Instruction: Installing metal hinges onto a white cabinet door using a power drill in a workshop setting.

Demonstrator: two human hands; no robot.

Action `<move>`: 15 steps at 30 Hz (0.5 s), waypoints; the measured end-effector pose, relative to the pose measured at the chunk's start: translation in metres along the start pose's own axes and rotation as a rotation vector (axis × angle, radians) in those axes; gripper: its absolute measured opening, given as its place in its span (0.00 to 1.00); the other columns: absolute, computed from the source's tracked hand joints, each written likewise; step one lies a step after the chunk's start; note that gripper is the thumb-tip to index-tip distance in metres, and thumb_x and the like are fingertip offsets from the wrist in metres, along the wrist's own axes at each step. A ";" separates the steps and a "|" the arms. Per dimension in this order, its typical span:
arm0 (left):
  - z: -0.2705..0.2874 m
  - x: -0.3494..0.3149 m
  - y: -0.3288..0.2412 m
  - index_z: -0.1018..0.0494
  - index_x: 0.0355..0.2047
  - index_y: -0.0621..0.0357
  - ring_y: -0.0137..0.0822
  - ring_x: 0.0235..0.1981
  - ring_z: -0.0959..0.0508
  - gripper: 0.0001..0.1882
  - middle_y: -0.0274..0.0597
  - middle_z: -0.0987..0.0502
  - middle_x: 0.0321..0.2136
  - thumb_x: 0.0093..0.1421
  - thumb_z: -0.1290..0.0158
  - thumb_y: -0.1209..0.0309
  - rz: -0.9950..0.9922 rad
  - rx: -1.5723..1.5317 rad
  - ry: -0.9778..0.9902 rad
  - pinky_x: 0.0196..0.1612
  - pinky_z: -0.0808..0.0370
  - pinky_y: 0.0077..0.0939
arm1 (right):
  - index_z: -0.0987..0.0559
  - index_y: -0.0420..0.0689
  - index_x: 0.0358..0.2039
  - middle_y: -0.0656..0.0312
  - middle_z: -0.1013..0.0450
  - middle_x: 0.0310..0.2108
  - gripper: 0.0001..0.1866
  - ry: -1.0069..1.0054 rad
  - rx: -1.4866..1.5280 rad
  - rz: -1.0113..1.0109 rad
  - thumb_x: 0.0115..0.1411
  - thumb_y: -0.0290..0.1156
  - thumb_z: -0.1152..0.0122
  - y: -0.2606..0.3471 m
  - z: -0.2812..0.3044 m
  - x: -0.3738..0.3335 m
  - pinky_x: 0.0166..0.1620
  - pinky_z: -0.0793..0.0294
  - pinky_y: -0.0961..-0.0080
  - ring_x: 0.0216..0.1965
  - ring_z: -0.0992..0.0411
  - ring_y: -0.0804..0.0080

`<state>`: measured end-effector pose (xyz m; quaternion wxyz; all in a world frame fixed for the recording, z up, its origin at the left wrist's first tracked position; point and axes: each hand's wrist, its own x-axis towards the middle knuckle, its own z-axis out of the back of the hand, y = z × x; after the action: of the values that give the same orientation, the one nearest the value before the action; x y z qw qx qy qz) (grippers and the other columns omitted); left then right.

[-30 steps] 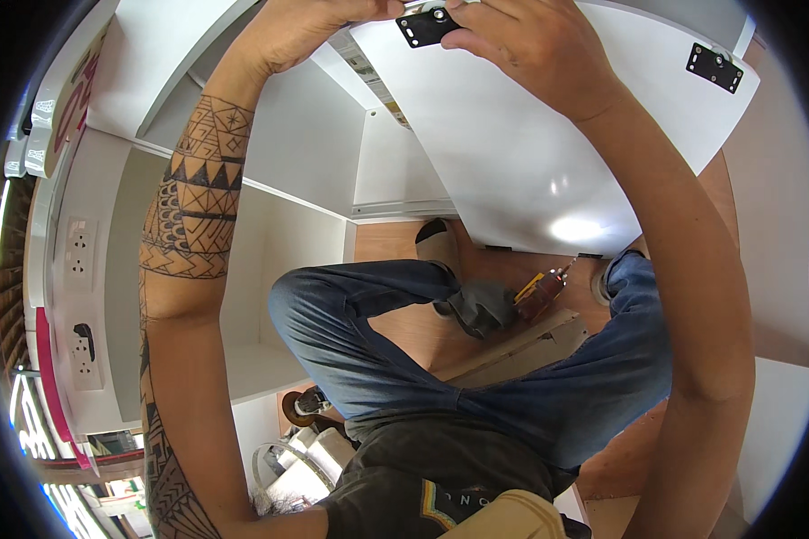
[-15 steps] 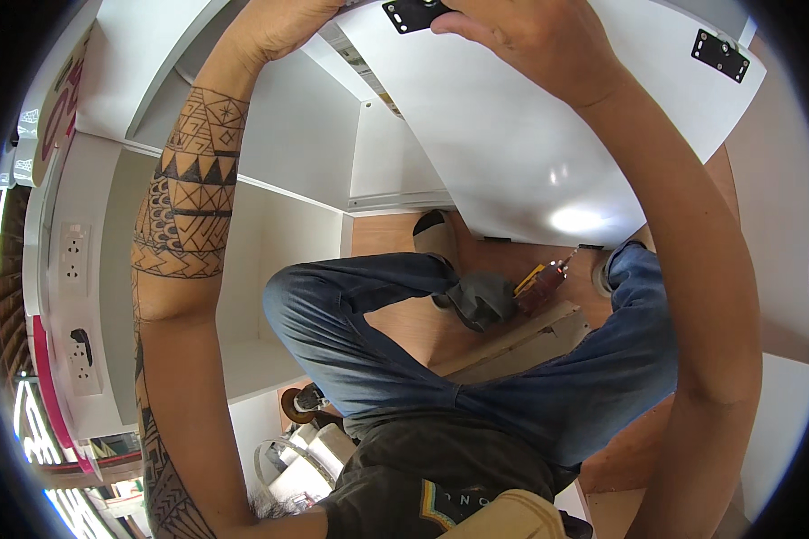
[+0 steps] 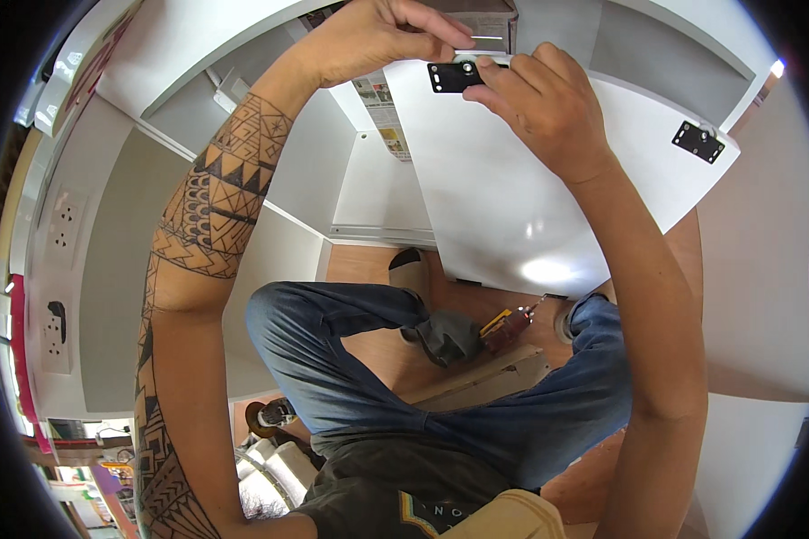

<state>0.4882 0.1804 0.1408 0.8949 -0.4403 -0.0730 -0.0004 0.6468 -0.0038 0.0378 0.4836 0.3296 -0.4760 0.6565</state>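
Observation:
A white sliding door panel [image 3: 512, 198] leans upright before me. At the left of its top edge is a black door roller bracket [image 3: 449, 78], with pale roller parts above it. My right hand [image 3: 553, 112] has thumb and forefinger closed on the bracket's right end. From the left, my left hand [image 3: 377, 40] bends its thumb and forefinger together at the pale parts on the top edge; its exact hold is partly hidden. A matching black bracket [image 3: 697, 142] sits at the panel's top right corner.
White cabinet compartments [image 3: 382, 193] stand behind and left of the panel. A drill [image 3: 512, 325] lies on the floor between my legs, near a dark grey cloth-like item [image 3: 445, 339] and a board [image 3: 476, 382]. An angle grinder [image 3: 270, 415] lies beside my left leg.
The view has tilted up, bringing the panel's top edge fully into sight. My left hand has come right to the roller bracket, where my right hand keeps its hold.

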 end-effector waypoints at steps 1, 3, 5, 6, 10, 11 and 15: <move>0.000 0.001 -0.001 0.17 0.47 0.65 0.32 0.45 0.19 0.13 0.46 0.19 0.51 0.64 0.45 0.81 -0.006 -0.002 -0.008 0.52 0.22 0.25 | 0.18 0.49 0.37 0.71 0.31 0.28 0.17 0.008 -0.008 -0.007 0.49 0.40 0.25 0.000 0.001 0.001 0.36 0.27 0.72 0.33 0.32 0.71; 0.000 0.001 -0.002 0.17 0.47 0.64 0.31 0.45 0.19 0.13 0.45 0.18 0.50 0.64 0.45 0.81 -0.031 -0.010 -0.009 0.52 0.22 0.25 | 0.18 0.49 0.38 0.71 0.31 0.27 0.17 0.008 -0.003 -0.001 0.49 0.40 0.25 0.000 0.001 0.002 0.35 0.27 0.72 0.33 0.32 0.71; 0.002 0.000 -0.001 0.17 0.47 0.64 0.31 0.45 0.19 0.13 0.45 0.18 0.50 0.64 0.45 0.81 -0.001 0.004 -0.008 0.53 0.22 0.25 | 0.18 0.49 0.38 0.70 0.31 0.27 0.17 0.008 0.001 0.000 0.49 0.40 0.25 0.000 0.001 0.002 0.35 0.27 0.72 0.33 0.32 0.71; 0.004 -0.001 0.000 0.16 0.47 0.63 0.31 0.45 0.19 0.13 0.45 0.18 0.49 0.64 0.45 0.81 0.033 0.019 -0.002 0.53 0.22 0.24 | 0.18 0.48 0.38 0.70 0.31 0.27 0.18 0.014 -0.005 0.002 0.48 0.40 0.25 0.000 0.002 0.001 0.35 0.27 0.72 0.33 0.32 0.71; 0.003 0.000 0.000 0.16 0.46 0.63 0.32 0.47 0.20 0.12 0.45 0.19 0.52 0.64 0.44 0.80 -0.009 0.020 0.012 0.54 0.23 0.25 | 0.16 0.42 0.39 0.67 0.32 0.23 0.21 -0.012 0.018 0.034 0.46 0.36 0.20 -0.001 0.002 0.007 0.32 0.32 0.72 0.27 0.35 0.69; 0.004 0.000 0.004 0.17 0.48 0.63 0.33 0.48 0.20 0.13 0.46 0.19 0.52 0.63 0.42 0.78 -0.040 -0.026 -0.001 0.55 0.23 0.27 | 0.16 0.42 0.39 0.67 0.32 0.23 0.21 -0.013 0.021 0.038 0.46 0.36 0.20 0.000 0.002 0.008 0.32 0.32 0.72 0.27 0.35 0.69; -0.010 -0.017 0.011 0.23 0.53 0.61 0.28 0.49 0.23 0.15 0.38 0.19 0.45 0.67 0.48 0.74 -0.029 0.043 -0.216 0.57 0.29 0.21 | 0.16 0.45 0.40 0.68 0.32 0.25 0.20 0.011 -0.001 0.019 0.47 0.37 0.22 0.000 0.004 0.003 0.33 0.30 0.72 0.29 0.34 0.70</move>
<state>0.4732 0.1779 0.1235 0.8910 -0.4173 -0.1754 0.0355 0.6454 -0.0068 0.0417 0.4799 0.3211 -0.4769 0.6627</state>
